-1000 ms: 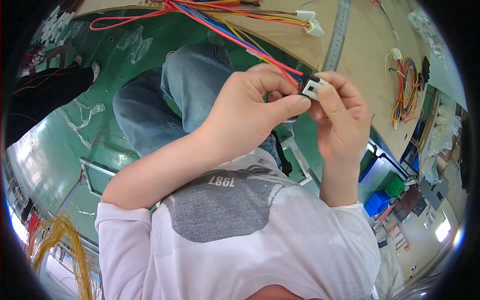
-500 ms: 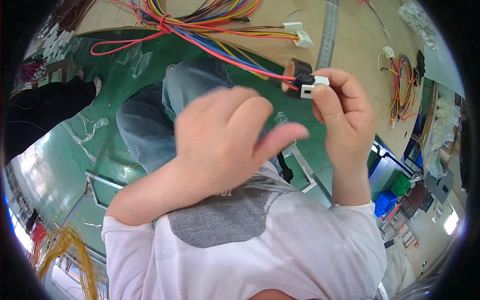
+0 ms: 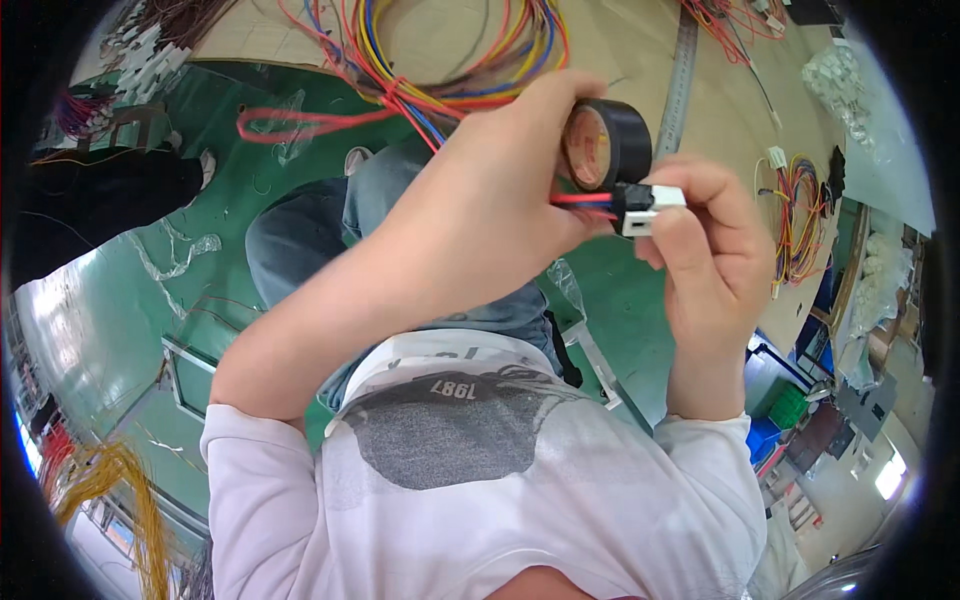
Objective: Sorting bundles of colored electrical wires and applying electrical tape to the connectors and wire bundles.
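Note:
My right hand pinches a white plastic connector between thumb and fingers. Black tape is wrapped round the wires where they enter the connector. Red and blue wires run leftward from it, passing behind my left hand. The left hand is closed about a roll of black tape, its fingers at the top edge and its thumb low by the wires. The roll stands just above the taped wires. My left fingertips are partly hidden behind the roll.
A coiled multicoloured wire bundle lies on the table, its red loop hanging past the edge. A metal ruler and another wire harness lie to the right. At far left is another person's dark-clothed leg.
My left hand has moved up and right from open air to the tape roll, which now sits higher and closer. The connector in my right hand has shifted slightly right and down.

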The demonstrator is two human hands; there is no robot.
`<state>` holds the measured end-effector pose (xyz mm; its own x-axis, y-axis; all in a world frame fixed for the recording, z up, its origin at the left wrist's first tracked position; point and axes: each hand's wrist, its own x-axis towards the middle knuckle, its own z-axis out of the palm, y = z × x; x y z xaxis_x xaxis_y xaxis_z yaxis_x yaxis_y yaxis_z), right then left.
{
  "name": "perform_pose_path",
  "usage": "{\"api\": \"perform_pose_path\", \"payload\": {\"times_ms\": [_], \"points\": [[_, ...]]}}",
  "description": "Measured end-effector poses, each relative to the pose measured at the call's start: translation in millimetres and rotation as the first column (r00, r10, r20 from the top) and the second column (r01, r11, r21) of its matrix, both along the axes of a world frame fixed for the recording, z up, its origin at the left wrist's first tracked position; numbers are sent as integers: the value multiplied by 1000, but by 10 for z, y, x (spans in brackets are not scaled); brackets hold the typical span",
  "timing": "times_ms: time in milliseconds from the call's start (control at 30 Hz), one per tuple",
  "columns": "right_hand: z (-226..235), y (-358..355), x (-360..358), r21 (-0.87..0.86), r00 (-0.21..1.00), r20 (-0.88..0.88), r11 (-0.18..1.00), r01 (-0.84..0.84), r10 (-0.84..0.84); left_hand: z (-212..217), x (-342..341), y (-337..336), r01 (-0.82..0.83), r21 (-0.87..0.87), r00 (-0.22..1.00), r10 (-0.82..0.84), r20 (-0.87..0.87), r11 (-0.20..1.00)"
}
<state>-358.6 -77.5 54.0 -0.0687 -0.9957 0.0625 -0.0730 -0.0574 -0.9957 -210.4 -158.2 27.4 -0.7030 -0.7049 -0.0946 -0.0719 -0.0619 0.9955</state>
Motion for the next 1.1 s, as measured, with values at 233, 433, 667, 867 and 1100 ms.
{"api": "perform_pose_path", "payload": {"times_ms": [233,433,667,867,1100], "points": [[-8,-50,51,-80,999,-38,996,-30,27,308,88,-107,164,701,985,-74,-158,694],[16,-22,25,-35,1000,-4,999,2,-2,250,84,-162,23,668,982,108,-155,744],[59,-49,23,199,994,44,976,89,-99,245,76,-222,157,310,981,-111,-160,938],[-19,-59,-28,223,981,141,970,99,-133,206,66,-230,103,-321,965,-173,-198,941],[-58,-121,13,300,945,286,951,73,-162,-49,201,29,-128,-870,981,-66,-180,476]]}}
